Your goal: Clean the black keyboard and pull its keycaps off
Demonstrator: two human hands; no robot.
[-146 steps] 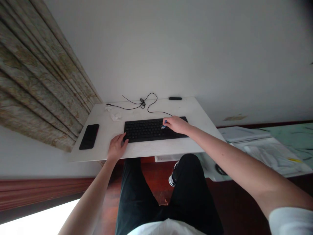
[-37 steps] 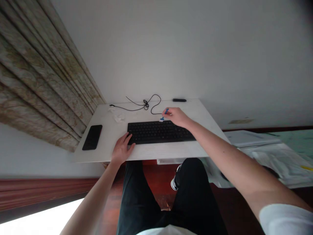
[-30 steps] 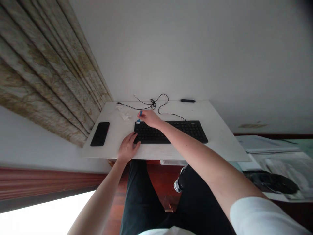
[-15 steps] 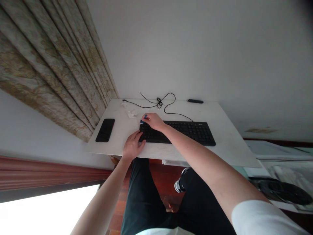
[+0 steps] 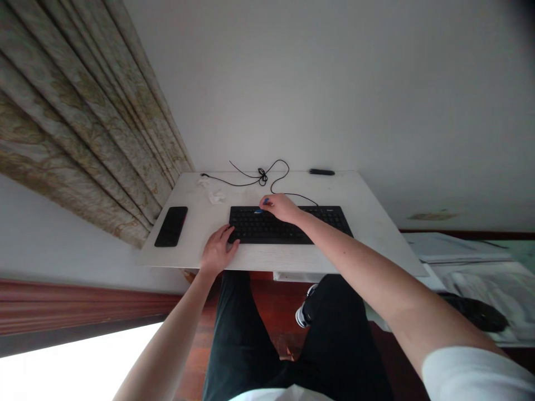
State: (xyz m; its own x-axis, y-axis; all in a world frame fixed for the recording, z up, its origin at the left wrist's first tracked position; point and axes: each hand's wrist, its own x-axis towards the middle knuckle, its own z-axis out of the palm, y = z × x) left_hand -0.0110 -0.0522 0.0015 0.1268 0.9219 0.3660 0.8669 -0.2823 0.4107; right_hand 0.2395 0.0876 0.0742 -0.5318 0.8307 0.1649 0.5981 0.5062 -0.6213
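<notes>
A black keyboard (image 5: 267,229) lies on the white desk. My right hand (image 5: 281,207) pinches a small blue tool (image 5: 266,203), perhaps a brush, whose lower end meets the keyboard's top row left of centre. My right forearm covers part of the keys on the right. At the keyboard's left end rests my left hand (image 5: 216,248), fingers apart, with fingertips on its edge and nothing held.
A phone (image 5: 171,226) lies on the desk's left side. Crumpled white tissue (image 5: 216,196) sits behind the keyboard, near a looped black cable (image 5: 262,177). A dark slim object (image 5: 321,172) is by the wall. Patterned curtain (image 5: 104,111) hangs left.
My right hand has moved right along the keyboard's top row with the blue tool, from the left corner. My left hand stays at the keyboard's left end. The view has shifted slightly.
</notes>
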